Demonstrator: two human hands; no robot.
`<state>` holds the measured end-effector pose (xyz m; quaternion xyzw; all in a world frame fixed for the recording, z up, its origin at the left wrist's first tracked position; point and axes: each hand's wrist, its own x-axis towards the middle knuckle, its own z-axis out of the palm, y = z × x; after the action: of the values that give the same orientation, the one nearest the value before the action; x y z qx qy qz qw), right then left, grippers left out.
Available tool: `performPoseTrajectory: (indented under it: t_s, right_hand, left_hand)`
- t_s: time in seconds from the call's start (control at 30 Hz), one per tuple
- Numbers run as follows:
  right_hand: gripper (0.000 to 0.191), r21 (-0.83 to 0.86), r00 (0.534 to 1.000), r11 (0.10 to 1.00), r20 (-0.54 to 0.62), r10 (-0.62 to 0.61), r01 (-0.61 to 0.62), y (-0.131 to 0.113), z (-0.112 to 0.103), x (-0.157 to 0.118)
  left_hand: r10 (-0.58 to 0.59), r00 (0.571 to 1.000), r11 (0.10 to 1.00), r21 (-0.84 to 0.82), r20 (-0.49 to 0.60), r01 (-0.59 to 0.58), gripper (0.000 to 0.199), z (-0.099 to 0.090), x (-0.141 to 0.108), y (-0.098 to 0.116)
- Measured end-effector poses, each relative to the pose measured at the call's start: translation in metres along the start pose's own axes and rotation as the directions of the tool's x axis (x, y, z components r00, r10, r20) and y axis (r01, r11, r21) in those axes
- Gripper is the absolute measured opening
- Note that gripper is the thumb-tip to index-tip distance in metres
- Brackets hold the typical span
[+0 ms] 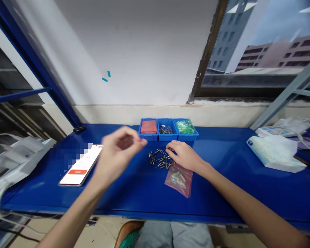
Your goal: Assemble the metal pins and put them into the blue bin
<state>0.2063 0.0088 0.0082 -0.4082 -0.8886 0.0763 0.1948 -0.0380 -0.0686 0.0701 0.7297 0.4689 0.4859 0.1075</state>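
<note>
My left hand [120, 151] is raised over the blue table, thumb and fingers pinched together; whatever they may hold is too small to make out. Over the right side of a loose pile of metal pins [162, 159] is my right hand [182, 153], its fingers curled down, the fingertips partly hidden. Just below it lies a pink clear bag [179, 179] with small pale items inside. Three blue bins stand in a row behind: one with red-pink sheets [148, 127], one with metal pins [166, 129], one with green packets [185, 126].
A phone [81, 167] with a lit screen lies at the left. White power strips and cables [20, 162] are at the far left. A tissue pack [275, 151] sits at the right, beside more cables. A wall rises behind the bins.
</note>
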Motion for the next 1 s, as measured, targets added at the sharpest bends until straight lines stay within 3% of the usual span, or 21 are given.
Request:
performPoseTrajectory:
  t_s: [0.07, 0.13, 0.17, 0.3, 0.43, 0.57, 0.8, 1.0]
  right_hand:
    - [0.019, -0.027, 1.0, 1.0, 0.006, -0.007, 0.007, 0.003, 0.003, 0.0]
    - [0.018, -0.048, 1.0, 0.999, 0.014, -0.009, 0.01, 0.006, 0.004, 0.001]
    - [0.018, -0.057, 1.0, 0.998, 0.018, -0.009, 0.01, 0.006, 0.004, 0.001]
    - [0.017, -0.083, 0.999, 0.996, 0.029, -0.015, 0.017, 0.008, 0.002, 0.002]
    - [0.017, -0.094, 0.999, 0.995, 0.039, -0.022, 0.026, 0.008, 0.003, 0.002]
    - [0.018, -0.079, 0.999, 0.996, 0.038, -0.028, 0.031, 0.006, 0.0, 0.002]
    - [0.018, 0.056, 0.986, 0.998, -0.167, -0.01, 0.02, 0.009, -0.023, 0.004]
    - [0.017, -0.067, 1.0, 0.998, -0.021, -0.016, 0.014, 0.014, -0.009, 0.001]
  left_hand:
    - [-0.015, 0.971, 0.999, -0.027, 0.24, 0.022, 0.014, 0.022, 0.011, -0.017]
    - [0.004, 0.87, 0.999, 0.038, 0.493, -0.026, 0.017, 0.045, 0.024, -0.033]
    - [0.023, 0.837, 0.988, 0.114, 0.547, -0.102, 0.017, 0.054, 0.03, -0.04]
    - [0.04, 0.812, 0.891, 0.348, 0.582, -0.293, 0.021, 0.074, 0.042, -0.051]
    - [0.099, 0.787, 0.857, 0.35, 0.609, -0.378, 0.025, 0.076, 0.033, -0.056]
    - [0.144, 0.801, 0.855, 0.335, 0.581, -0.396, 0.027, 0.076, 0.026, -0.065]
    - [0.153, 0.8, 0.846, 0.341, 0.58, -0.409, 0.024, 0.073, 0.031, -0.068]
    - [0.159, 0.79, 0.849, 0.326, 0.592, -0.415, 0.026, 0.077, 0.029, -0.072]
